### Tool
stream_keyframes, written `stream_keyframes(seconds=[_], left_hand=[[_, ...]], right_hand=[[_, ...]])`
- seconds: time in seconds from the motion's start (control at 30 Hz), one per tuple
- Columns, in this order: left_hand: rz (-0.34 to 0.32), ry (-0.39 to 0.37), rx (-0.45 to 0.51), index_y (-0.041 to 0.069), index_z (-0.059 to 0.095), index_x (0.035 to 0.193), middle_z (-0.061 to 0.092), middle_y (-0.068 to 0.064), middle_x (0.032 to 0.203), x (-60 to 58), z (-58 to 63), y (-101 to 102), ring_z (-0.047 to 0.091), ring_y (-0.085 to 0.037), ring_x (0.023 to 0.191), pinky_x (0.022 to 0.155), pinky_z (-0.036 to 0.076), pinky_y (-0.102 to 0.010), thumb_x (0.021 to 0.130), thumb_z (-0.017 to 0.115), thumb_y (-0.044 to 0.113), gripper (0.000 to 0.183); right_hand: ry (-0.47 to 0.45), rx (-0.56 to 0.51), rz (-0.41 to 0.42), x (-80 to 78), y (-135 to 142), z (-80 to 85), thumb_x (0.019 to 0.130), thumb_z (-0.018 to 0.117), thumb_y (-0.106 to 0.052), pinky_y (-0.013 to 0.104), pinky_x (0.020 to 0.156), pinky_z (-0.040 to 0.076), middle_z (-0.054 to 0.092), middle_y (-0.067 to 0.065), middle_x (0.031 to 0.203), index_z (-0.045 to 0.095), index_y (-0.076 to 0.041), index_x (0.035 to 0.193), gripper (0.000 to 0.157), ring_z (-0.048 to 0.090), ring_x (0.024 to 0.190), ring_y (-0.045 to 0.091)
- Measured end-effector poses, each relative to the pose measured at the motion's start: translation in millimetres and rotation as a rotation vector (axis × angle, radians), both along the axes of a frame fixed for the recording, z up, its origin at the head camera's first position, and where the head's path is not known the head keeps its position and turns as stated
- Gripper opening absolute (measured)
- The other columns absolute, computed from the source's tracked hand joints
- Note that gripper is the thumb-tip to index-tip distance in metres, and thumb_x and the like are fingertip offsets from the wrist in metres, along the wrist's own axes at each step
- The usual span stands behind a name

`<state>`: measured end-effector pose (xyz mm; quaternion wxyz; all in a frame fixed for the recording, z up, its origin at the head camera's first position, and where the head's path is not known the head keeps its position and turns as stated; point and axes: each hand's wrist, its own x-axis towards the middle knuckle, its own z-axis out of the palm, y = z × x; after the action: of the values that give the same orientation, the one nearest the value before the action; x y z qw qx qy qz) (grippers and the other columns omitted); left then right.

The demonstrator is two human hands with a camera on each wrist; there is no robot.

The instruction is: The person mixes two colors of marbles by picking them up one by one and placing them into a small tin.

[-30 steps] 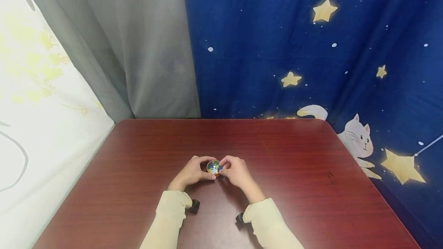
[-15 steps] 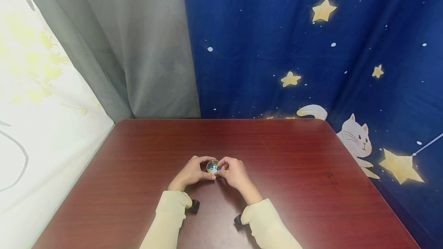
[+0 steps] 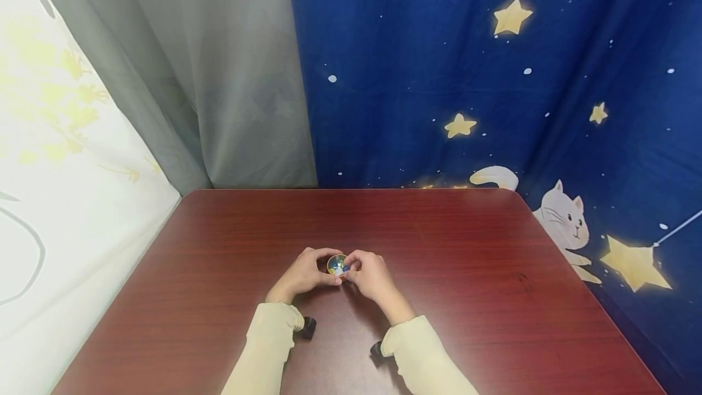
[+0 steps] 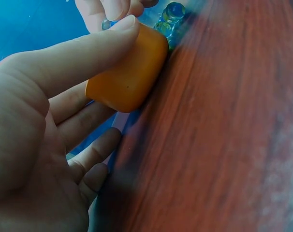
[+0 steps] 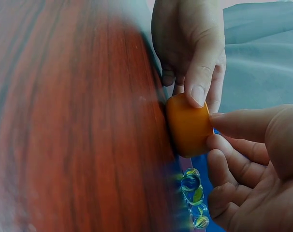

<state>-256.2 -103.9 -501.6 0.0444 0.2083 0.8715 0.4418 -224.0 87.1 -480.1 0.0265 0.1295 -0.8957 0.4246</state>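
Observation:
A small round orange cup (image 4: 129, 70) stands on the table with glass marbles (image 3: 337, 270) inside it, seen from above in the head view. My left hand (image 3: 301, 272) holds the cup from the left, its thumb on the near side and its fingers round the far side. At the right rim, my right hand (image 3: 374, 274) pinches a blue marble (image 3: 346, 267) between thumb and fingers. Several clear marbles with blue and yellow swirls (image 5: 191, 183) lie on the table beside the cup, under the right hand; that hand hides them in the head view.
The reddish-brown wooden table (image 3: 230, 230) has rounded far corners. Behind it hang a grey curtain (image 3: 252, 78) and a blue star-patterned curtain (image 3: 406, 78). White patterned cloth (image 3: 66, 212) hangs along the left side.
My right hand has shifted slightly left over the cup's rim, bringing the blue marble with it. The left hand and the cup stay nearly in place.

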Motion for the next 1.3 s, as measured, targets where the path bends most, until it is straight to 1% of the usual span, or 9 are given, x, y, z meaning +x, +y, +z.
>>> stream_keyframes(seconds=[0.17,0.4,0.77,0.93,1.07,1.3], left_hand=[[0.014,-0.004,-0.019,0.021,0.07,0.119,0.066,0.007,0.105,0.0,-0.8,0,0.049,-0.018,0.1,0.092,0.039,-0.044,0.066,0.091,0.032,0.058],[0.023,0.0,-0.03,0.021,0.07,0.119,0.067,0.007,0.105,-0.3,-1.0,0,0.048,-0.018,0.098,0.088,0.04,-0.042,0.066,0.091,0.032,0.058],[0.006,0.02,-0.013,0.02,0.07,0.118,0.067,0.006,0.105,0.2,-1.2,0,0.05,-0.018,0.097,0.088,0.041,-0.041,0.066,0.091,0.031,0.057],[0.015,-0.003,-0.009,0.023,0.07,0.118,0.066,0.008,0.103,-0.7,-1.9,0,0.048,-0.016,0.099,0.091,0.04,-0.042,0.066,0.091,0.029,0.057],[0.019,-0.013,-0.008,0.023,0.07,0.118,0.065,0.008,0.102,-1.4,-2.3,1,0.048,-0.016,0.1,0.092,0.04,-0.042,0.065,0.092,0.027,0.057],[0.014,0.001,-0.014,0.02,0.069,0.119,0.066,0.006,0.103,-1.5,-3.1,1,0.048,-0.018,0.101,0.091,0.04,-0.044,0.066,0.091,0.028,0.058]], right_hand=[[-0.008,-0.007,-0.003,-0.1,0,-0.4,0.079,0.077,-0.006,0.026,0.057,0.043,0.059,-0.009,0.066,0.07,-0.007,0.092,0.015,0.052,0.058,0.006],[-0.006,-0.004,-0.012,-0.9,0,0.2,0.079,0.078,-0.008,0.027,0.059,0.044,0.059,-0.009,0.066,0.07,-0.008,0.091,0.014,0.052,0.06,0.007],[-0.003,-0.006,-0.014,-2.2,1,-1.1,0.079,0.078,-0.009,0.028,0.058,0.043,0.059,-0.008,0.066,0.07,-0.009,0.09,0.013,0.052,0.06,0.008],[0.015,-0.01,-0.04,-5.5,5,-0.9,0.078,0.078,-0.008,0.029,0.058,0.044,0.06,-0.008,0.066,0.071,-0.009,0.09,0.014,0.053,0.06,0.008],[0.029,-0.004,-0.083,-7.9,12,0.9,0.078,0.079,-0.01,0.03,0.06,0.045,0.061,-0.008,0.067,0.071,-0.012,0.088,0.013,0.054,0.061,0.008],[0.04,-0.027,-0.136,-12.4,23,2.2,0.076,0.079,-0.009,0.031,0.062,0.046,0.063,-0.006,0.068,0.07,-0.012,0.086,0.013,0.057,0.063,0.008]])
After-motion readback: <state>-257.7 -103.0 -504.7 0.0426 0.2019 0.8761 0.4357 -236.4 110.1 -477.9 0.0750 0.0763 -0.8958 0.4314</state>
